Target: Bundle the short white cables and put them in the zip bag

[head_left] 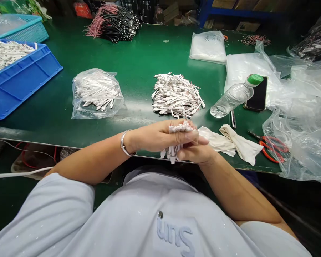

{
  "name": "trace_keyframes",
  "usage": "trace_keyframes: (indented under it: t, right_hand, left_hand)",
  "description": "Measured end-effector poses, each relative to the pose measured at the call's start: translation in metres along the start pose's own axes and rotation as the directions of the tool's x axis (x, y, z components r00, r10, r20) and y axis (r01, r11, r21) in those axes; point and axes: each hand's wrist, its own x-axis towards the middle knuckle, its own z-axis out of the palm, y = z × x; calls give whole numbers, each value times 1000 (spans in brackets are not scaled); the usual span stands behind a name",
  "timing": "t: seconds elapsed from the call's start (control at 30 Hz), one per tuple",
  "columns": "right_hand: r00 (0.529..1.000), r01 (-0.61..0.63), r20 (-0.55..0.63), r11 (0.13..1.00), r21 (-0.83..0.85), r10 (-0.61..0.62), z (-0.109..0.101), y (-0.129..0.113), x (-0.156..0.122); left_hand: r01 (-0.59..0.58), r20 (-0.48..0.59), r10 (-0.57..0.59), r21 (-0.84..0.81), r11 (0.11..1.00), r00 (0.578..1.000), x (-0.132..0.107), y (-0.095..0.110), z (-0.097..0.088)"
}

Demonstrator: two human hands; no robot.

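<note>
Both of my hands meet at the table's front edge around a bundle of short white cables with small plugs [172, 152]. My left hand [153, 137], with a silver bracelet at the wrist, is closed over the bundle. From the other side my right hand [196, 151] grips the same bundle, its thumb against the lower part. White ends with reddish tips stick up above the fingers, and white plugs hang below. Just beyond my hands lies a loose pile of the same white cables [176, 94]. To its left, a clear plastic bag [97, 94] holds more of them.
At left stand a blue crate [24, 78] of white pieces and a turquoise basket [26, 30]. Right of my hands are white gloves [230, 141], red-handled cutters [273, 146], a water bottle [232, 98], a phone [257, 94] and plastic bags [307, 142]. Black-and-red wires [115, 23] lie behind.
</note>
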Motion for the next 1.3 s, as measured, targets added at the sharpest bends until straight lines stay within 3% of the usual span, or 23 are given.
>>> trace_keyframes:
  t: [0.1, 0.23, 0.37, 0.57, 0.77, 1.3]
  right_hand:
    - [990, -83, 115, 994, 66, 75, 7, 3, 7]
    - [970, -238, 93, 956, 170, 225, 14, 6, 7]
    - [931, -363, 75, 894, 264, 357, 15, 8, 7]
    - [919, -315, -127, 887, 338, 374, 0, 5, 21]
    - [916, -278, -168, 879, 387, 363, -10, 1, 27]
    - [889, -321, -163, 837, 443, 427, -17, 5, 22]
  left_hand:
    - [103, -140, -113, -75, 992, 984, 7, -4, -10]
    - [211, -35, -227, -251, 945, 973, 11, -22, -18]
    - [188, -14, -220, -465, 865, 975, 16, -41, -22]
    - [196, -114, -284, -485, 852, 952, 26, -54, -37]
    - [177, -262, -349, -510, 842, 900, 32, -57, -41]
    - [188, -188, -390, -643, 743, 901, 30, -59, -41]
